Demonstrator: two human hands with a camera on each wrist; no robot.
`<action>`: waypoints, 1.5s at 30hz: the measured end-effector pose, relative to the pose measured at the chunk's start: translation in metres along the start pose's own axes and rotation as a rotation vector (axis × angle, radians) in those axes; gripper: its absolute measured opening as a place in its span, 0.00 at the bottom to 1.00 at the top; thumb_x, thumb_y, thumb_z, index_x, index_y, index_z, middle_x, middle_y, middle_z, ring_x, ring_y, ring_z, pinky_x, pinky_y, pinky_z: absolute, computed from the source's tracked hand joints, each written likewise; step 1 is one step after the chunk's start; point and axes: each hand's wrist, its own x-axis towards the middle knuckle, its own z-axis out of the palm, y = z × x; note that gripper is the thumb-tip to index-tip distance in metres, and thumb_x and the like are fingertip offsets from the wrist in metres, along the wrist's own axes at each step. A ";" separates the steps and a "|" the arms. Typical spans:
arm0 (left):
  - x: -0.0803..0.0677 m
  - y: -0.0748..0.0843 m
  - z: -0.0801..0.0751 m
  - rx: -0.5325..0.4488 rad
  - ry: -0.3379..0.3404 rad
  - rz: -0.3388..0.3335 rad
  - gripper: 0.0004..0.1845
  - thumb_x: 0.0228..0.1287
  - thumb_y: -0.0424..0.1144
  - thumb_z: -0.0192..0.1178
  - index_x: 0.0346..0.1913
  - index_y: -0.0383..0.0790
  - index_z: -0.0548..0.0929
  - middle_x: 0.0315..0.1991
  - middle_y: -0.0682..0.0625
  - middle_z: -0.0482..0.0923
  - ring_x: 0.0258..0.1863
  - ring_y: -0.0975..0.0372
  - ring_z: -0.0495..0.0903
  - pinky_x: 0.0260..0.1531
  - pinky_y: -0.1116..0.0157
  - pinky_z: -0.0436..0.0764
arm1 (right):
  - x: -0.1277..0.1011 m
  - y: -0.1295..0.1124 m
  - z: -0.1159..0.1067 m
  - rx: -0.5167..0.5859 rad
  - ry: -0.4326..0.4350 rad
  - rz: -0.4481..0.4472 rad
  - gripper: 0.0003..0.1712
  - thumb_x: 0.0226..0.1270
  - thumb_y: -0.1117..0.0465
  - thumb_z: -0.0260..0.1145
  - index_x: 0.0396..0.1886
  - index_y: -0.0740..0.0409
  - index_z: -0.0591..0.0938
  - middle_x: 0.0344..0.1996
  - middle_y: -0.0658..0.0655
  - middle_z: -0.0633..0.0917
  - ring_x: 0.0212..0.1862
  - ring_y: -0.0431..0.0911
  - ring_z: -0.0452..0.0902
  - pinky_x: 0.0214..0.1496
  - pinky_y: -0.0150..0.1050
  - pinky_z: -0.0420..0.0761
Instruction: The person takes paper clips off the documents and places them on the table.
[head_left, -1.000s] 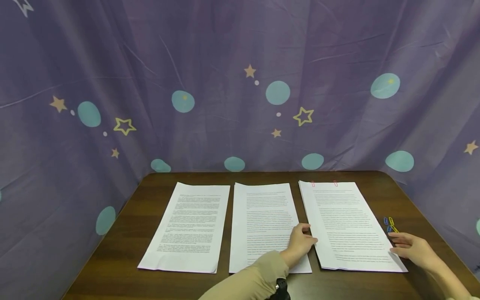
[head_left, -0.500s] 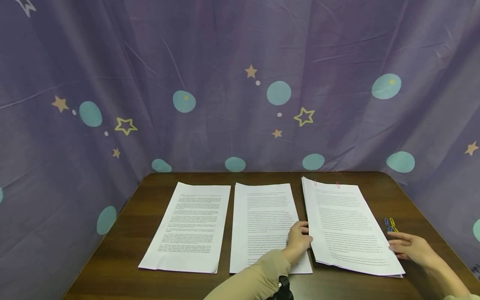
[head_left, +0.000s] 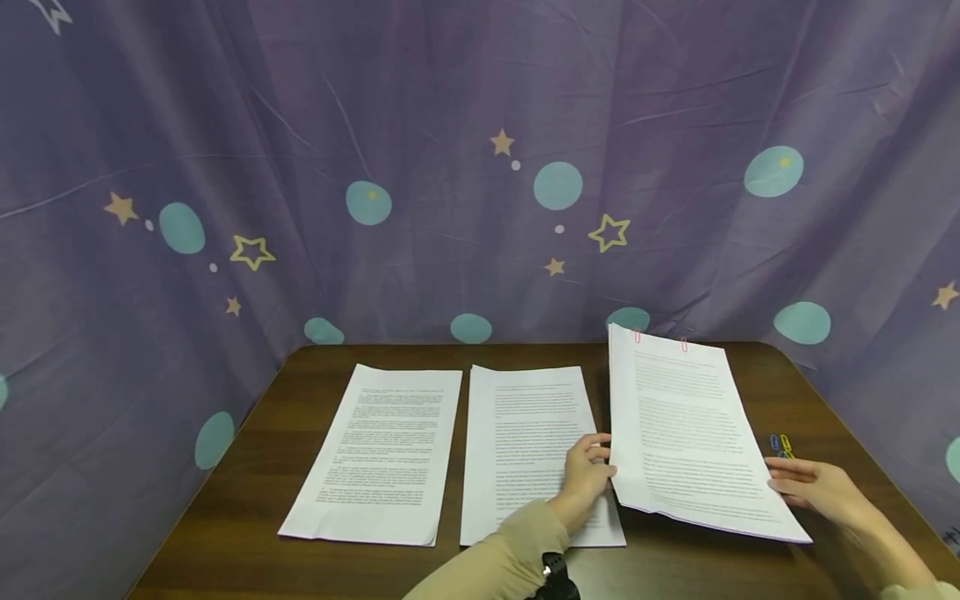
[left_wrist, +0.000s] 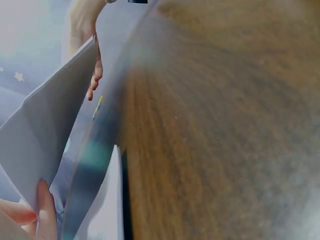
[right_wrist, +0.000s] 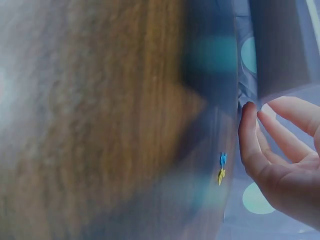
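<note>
A stack of printed sheets [head_left: 690, 433] with two red paper clips [head_left: 637, 337] on its far edge is tilted up off the brown table [head_left: 675, 567], far end highest. My left hand [head_left: 588, 475] pinches the stack's left edge. The left wrist view shows the sheets [left_wrist: 45, 140] between its fingers [left_wrist: 45, 210]. My right hand [head_left: 813, 487] lies at the stack's right edge, and its straight fingers touch that edge. In the right wrist view its fingertips [right_wrist: 265, 120] meet the paper's corner.
Two more printed stacks lie flat, one in the middle [head_left: 525, 442] and one at the left [head_left: 382, 450]. Blue and yellow paper clips [head_left: 780, 444] sit on the table by my right hand. A purple star-patterned curtain [head_left: 450, 167] surrounds the table.
The right stack, flat a second ago, has risen at its far end and left side. Both hands have stayed at its edges.
</note>
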 end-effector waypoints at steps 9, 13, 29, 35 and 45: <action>0.000 0.011 -0.012 -0.046 -0.004 -0.034 0.25 0.37 0.13 0.50 0.43 0.31 0.77 0.27 0.45 0.80 0.16 0.67 0.71 0.13 0.73 0.70 | 0.004 -0.014 0.004 0.074 0.010 -0.024 0.38 0.57 0.59 0.63 0.57 0.81 0.59 0.40 0.65 0.81 0.35 0.32 0.77 0.37 0.35 0.79; 0.001 0.016 -0.020 -0.053 0.003 -0.041 0.24 0.38 0.14 0.51 0.44 0.31 0.77 0.28 0.46 0.79 0.17 0.67 0.72 0.16 0.70 0.74 | 0.006 -0.021 0.008 0.120 0.025 -0.051 0.38 0.58 0.60 0.63 0.57 0.82 0.58 0.40 0.61 0.81 0.35 0.31 0.77 0.37 0.34 0.79; -0.001 0.033 -0.058 -0.044 -0.011 -0.091 0.23 0.45 0.21 0.57 0.49 0.37 0.76 0.33 0.50 0.77 0.26 0.64 0.75 0.22 0.68 0.75 | 0.017 -0.036 0.024 0.440 -0.005 -0.186 0.15 0.57 0.63 0.63 0.43 0.41 0.75 0.34 0.41 0.82 0.36 0.37 0.79 0.35 0.34 0.79; -0.006 0.040 -0.075 -0.065 -0.018 -0.110 0.24 0.45 0.22 0.58 0.51 0.36 0.74 0.32 0.49 0.77 0.25 0.64 0.76 0.19 0.70 0.76 | 0.041 -0.009 0.032 0.512 -0.035 -0.207 0.16 0.57 0.63 0.63 0.44 0.42 0.77 0.36 0.45 0.83 0.37 0.40 0.80 0.36 0.35 0.79; -0.005 0.045 -0.101 -0.067 -0.031 -0.127 0.23 0.50 0.26 0.58 0.53 0.34 0.72 0.30 0.51 0.77 0.26 0.65 0.76 0.21 0.70 0.77 | 0.035 -0.038 0.055 0.491 -0.018 -0.207 0.14 0.55 0.61 0.65 0.42 0.43 0.78 0.33 0.43 0.83 0.36 0.39 0.80 0.36 0.34 0.79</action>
